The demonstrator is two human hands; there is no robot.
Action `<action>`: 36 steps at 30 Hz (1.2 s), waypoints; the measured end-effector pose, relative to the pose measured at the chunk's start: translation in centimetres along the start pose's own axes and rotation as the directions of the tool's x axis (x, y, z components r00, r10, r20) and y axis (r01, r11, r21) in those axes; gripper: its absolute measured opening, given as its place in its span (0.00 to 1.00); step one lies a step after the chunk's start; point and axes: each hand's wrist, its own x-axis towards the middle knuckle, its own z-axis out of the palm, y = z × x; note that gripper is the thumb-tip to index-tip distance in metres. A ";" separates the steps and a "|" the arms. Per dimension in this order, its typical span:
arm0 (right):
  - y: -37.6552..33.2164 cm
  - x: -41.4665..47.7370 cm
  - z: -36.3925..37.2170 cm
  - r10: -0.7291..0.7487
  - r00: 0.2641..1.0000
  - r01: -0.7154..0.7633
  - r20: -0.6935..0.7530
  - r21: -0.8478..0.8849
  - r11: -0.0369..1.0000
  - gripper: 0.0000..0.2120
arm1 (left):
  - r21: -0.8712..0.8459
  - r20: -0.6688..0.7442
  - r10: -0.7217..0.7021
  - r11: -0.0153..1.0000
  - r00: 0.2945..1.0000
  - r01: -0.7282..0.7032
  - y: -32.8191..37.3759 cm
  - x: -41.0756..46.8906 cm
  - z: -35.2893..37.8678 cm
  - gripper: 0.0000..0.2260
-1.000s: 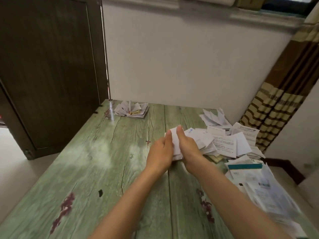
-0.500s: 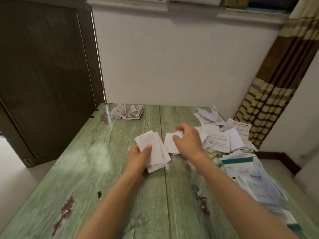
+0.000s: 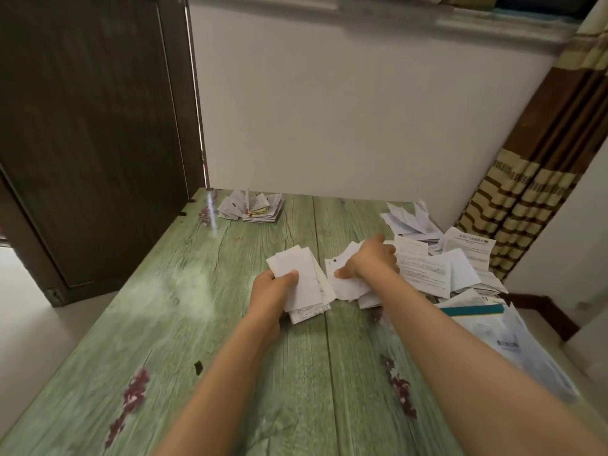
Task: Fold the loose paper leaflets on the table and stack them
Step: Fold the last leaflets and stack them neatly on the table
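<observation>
Step in hand: taking the next sheet to fold, with folded pieces held aside.

Landmark: the loose heap (image 3: pixel 427 271) of unfolded printed leaflets on the green wood-grain counter (image 3: pixel 197 307).

- Left hand (image 3: pixel 274 287): just beside the heap, on its door side. The thumb is clamped over a folded bundle (image 3: pixel 297 274) of white leaflets, and the fingers are out of sight beneath it. The bundle is tilted. One printed piece pokes out at its near end and seems to touch the counter.
- Right hand (image 3: pixel 371 261): at the heap's edge that faces the bundle. The fingers are curled down over a loose leaflet (image 3: pixel 345 284) and the thumb is laid against its near side. This reads as a grip, but motion blur leaves it unclear whether the sheet is off the pile.
- Finished stack (image 3: pixel 251 209): well apart from the heap, at the far corner of the counter on the door side. Its top pieces are splayed, not squared.
- A teal-banded sheet (image 3: pixel 473 310) lies on the near side of the heap, over larger pale papers.

Judgement: the task is partly done, since the heap is far larger than the stack.

The next move calls for freeing one sheet alone from its overlapping neighbours, then bringing it onto bare counter beside the heap. The left hand must either park its bundle or pin the new sheet while the crease is made. Risk: the thin paper may drag a second leaflet along.
</observation>
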 end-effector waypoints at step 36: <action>0.9 -13.4 6.0 -0.566 0.824 0.217 -0.013 0.931 0.294 0.16 | 0.293 -0.103 0.442 0.869 0.891 -0.397 -0.5 -7.1 -6.9 0.07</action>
